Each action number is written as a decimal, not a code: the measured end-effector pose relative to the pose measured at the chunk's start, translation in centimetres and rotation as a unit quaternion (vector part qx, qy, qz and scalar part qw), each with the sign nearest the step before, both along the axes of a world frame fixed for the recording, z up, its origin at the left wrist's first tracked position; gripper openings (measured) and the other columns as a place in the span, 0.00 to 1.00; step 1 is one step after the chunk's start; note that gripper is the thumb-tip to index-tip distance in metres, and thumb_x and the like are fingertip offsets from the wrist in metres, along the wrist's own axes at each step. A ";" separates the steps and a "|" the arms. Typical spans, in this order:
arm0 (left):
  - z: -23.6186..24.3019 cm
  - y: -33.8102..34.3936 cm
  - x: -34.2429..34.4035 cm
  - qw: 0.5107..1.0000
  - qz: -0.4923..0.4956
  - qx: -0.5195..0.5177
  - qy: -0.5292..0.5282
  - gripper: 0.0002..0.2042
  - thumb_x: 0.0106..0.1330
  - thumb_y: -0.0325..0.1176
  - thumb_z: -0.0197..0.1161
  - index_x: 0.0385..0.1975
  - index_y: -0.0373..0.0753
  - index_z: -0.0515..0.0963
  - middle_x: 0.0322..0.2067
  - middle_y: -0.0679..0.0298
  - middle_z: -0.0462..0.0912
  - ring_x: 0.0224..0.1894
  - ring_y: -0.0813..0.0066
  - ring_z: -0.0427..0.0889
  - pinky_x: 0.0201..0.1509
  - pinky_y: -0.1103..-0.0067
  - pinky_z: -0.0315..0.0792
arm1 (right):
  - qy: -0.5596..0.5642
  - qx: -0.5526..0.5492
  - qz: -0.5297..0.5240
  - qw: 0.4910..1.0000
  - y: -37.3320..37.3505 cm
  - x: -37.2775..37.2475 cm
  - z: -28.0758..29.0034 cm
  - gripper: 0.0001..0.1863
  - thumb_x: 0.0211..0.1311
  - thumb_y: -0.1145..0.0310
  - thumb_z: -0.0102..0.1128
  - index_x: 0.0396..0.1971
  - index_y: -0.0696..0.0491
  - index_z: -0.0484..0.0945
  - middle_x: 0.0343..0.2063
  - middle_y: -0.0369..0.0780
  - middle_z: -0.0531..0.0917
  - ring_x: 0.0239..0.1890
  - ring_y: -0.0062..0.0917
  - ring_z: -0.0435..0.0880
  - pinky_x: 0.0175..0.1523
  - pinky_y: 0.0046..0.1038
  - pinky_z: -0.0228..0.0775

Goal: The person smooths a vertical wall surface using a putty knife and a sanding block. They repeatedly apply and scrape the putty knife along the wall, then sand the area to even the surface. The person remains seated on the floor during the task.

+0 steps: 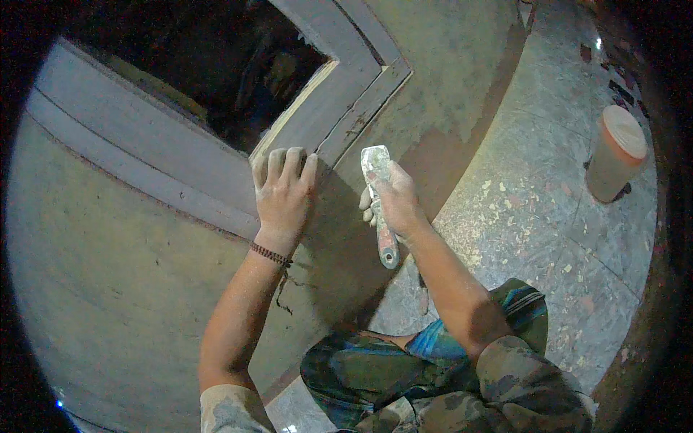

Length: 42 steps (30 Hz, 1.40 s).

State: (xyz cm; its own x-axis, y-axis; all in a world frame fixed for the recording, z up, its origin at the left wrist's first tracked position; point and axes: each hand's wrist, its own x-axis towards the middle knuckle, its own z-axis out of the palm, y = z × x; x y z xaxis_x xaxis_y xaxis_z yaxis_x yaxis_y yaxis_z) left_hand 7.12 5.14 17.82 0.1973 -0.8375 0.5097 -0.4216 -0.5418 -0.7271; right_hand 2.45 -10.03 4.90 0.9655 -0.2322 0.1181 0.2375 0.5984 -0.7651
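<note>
My left hand has its fingers curled over the edge of the grey window frame, just below the dark opening. My right hand grips a scraper with a short, pale, caked blade and a worn handle, held to the right of the frame over the wall. Both hands are dusted with pale powder. A dark bead bracelet is round my left wrist.
The greenish plastered wall surrounds the frame. To the right, a speckled tile floor holds flakes of debris and a cylindrical container with a pale lid and orange rim. My bent legs are at the lower edge.
</note>
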 end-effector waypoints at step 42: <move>-3.2 11.6 -8.9 0.989 0.085 0.016 0.122 0.27 0.61 0.36 0.67 0.62 0.43 0.76 0.55 0.63 0.76 0.62 0.64 0.73 0.68 0.61 0.62 | 0.009 0.035 -0.016 0.999 -0.9 1.1 -0.2 0.09 0.74 0.66 0.51 0.47 0.55 0.70 0.21 0.39 0.79 0.16 0.21 0.77 0.19 0.22 0.70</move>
State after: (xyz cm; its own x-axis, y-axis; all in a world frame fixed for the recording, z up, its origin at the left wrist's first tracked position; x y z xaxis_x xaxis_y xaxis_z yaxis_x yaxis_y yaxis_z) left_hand -1.77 16.70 14.57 0.4500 -0.7966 0.4035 -0.4922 -0.5983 -0.6322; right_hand 3.55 -10.91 4.73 0.9595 -0.2695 0.0824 0.2431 0.6438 -0.7256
